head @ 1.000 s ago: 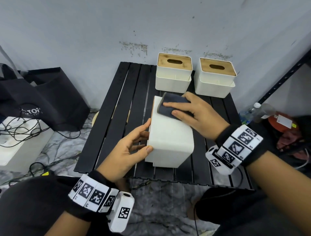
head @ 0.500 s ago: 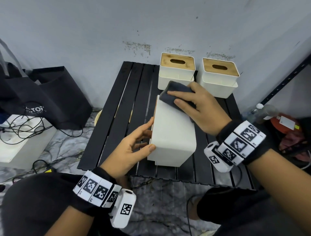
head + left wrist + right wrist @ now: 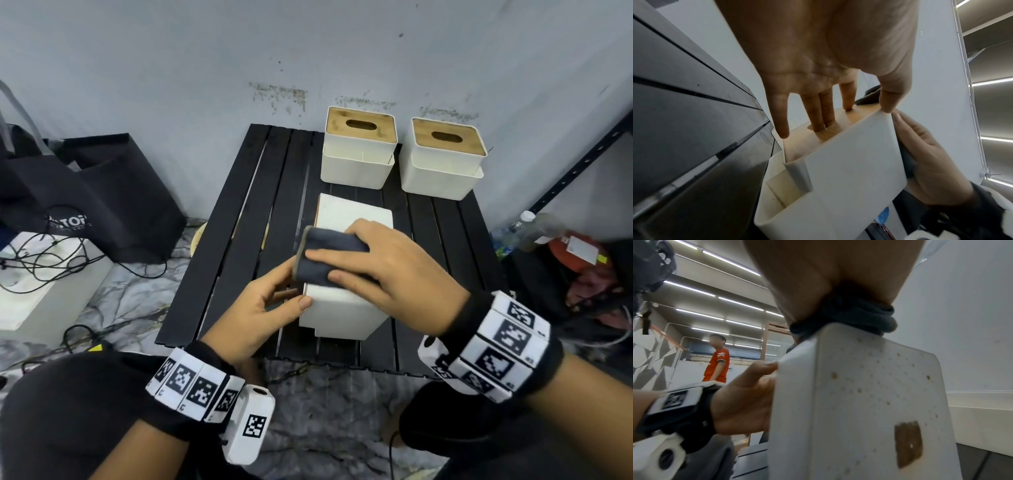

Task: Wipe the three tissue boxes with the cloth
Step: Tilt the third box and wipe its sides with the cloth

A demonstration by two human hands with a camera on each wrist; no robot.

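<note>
One white tissue box [image 3: 352, 212] lies on its side in the middle of the black slatted table [image 3: 239, 240], its wooden lid facing left. My right hand [image 3: 387, 267] presses a folded dark cloth [image 3: 329, 250] flat on the near part of the box's upward side. My left hand [image 3: 274, 301] holds the box's near left edge. In the left wrist view its thumb is on that edge of the box [image 3: 855, 154] and its fingers are on the lid, two of them in the slot. Two more tissue boxes [image 3: 359, 150] [image 3: 443, 159] stand upright at the table's back.
A black bag [image 3: 102, 192] and a white box with cables [image 3: 44, 274] sit on the floor at the left. A bottle [image 3: 524, 229], red items [image 3: 575, 253] and a dark rack upright [image 3: 582, 164] are at the right. A person in an orange shirt [image 3: 717, 363] stands far off.
My right hand has slid the cloth along the box's upper side, from the far end back to the near end. My left hand has kept its hold on the box.
</note>
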